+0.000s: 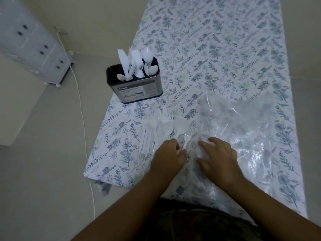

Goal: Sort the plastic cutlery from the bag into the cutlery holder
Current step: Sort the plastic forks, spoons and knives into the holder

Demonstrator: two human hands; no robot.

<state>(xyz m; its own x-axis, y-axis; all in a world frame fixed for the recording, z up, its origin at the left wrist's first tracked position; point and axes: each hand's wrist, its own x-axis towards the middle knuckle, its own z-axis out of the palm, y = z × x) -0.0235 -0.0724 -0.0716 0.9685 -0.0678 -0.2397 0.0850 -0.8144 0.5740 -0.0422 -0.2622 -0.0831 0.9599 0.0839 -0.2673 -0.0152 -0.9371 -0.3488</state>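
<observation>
Loose cutlery (157,131) lay on the floral-clothed surface (225,49), just ahead of the left hand (169,154); handles ran toward the person. One fork (185,139) lay between the hands, nearer the left, whose fingers were curled at its handle; grip uncertain. Right hand (218,154) pressed flat on the clear bag (251,133). Holder (139,87) stood well beyond, left.

holder (139,89): brushed metal | cutlery (156,129): white plastic | bag (243,129): glossy clear film | tablecloth (208,49): floral print
</observation>
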